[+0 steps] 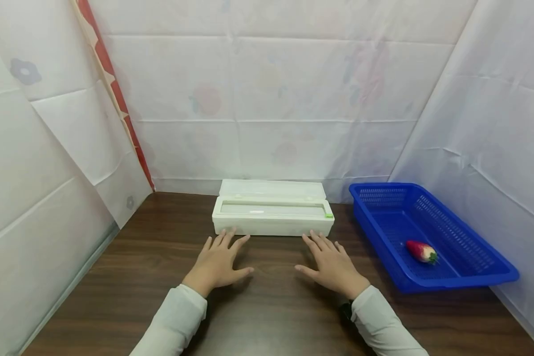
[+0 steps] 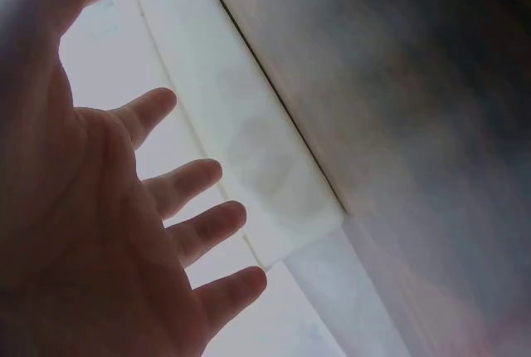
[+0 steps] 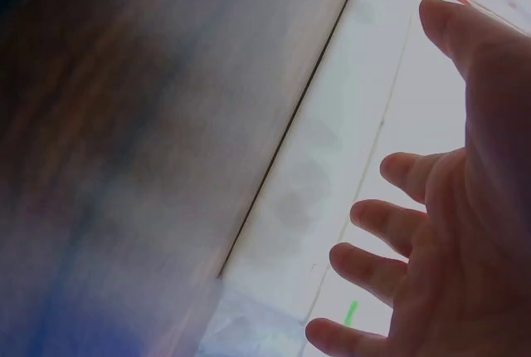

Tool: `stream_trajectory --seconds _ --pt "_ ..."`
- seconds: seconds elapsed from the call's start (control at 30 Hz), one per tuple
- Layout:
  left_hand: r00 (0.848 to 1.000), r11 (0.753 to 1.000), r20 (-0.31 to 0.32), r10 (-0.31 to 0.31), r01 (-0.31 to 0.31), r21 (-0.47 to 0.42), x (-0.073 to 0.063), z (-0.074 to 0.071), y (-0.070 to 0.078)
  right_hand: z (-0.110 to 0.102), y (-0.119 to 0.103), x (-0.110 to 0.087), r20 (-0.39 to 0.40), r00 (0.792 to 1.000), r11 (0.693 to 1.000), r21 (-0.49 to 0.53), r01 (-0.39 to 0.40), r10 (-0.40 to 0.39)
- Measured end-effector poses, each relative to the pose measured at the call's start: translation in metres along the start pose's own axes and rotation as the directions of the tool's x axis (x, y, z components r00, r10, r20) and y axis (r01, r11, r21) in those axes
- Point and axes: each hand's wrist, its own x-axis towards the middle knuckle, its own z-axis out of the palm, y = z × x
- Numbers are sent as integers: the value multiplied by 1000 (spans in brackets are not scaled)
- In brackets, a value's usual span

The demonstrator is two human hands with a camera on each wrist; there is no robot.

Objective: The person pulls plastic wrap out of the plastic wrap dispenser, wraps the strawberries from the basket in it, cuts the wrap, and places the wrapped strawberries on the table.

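Note:
A long white box (image 1: pixel 273 226), which looks like a cling film dispenser, stands at the back of the table with its lid (image 1: pixel 271 189) raised behind it. A green slider (image 1: pixel 329 215) sits at its right end. My left hand (image 1: pixel 217 262) is held with fingers spread in front of the box's left part, palm facing forward in the left wrist view. Before its right part, my right hand (image 1: pixel 333 267) is spread likewise. Neither hand holds anything. Whether any fingertip touches the box's front I cannot tell.
On the right stands a blue perforated basket (image 1: pixel 378 247). In it lies a red fruit (image 1: pixel 421 251) with a pale end and green leaves, like a strawberry. Pale patterned sheets (image 1: pixel 271 99) hang behind and on both sides of the dark wooden table (image 1: pixel 267 306).

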Motion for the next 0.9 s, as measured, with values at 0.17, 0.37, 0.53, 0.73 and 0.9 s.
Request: stream_trajectory --seconds 0.17,0.37,0.53,0.73,0.9 --pt "1000 1000 26 -12 12 -2 -1 0 1 -1 -1 -1 3 1000 1000 19 3 -3" --pt "1000 1000 23 -8 8 -10 2 -8 -2 -4 2 4 -24 999 999 7 38 -38" --pt "1000 1000 -6 11 -11 -6 6 -16 -7 -7 6 8 -94 993 997 -14 76 -77" --pt "995 999 -90 49 -49 0 13 -23 -15 -12 9 14 -180 976 992 -22 120 -122" --pt "974 995 -208 92 -96 -9 20 -29 -23 -15 12 21 -206 971 992 -55 110 -119"
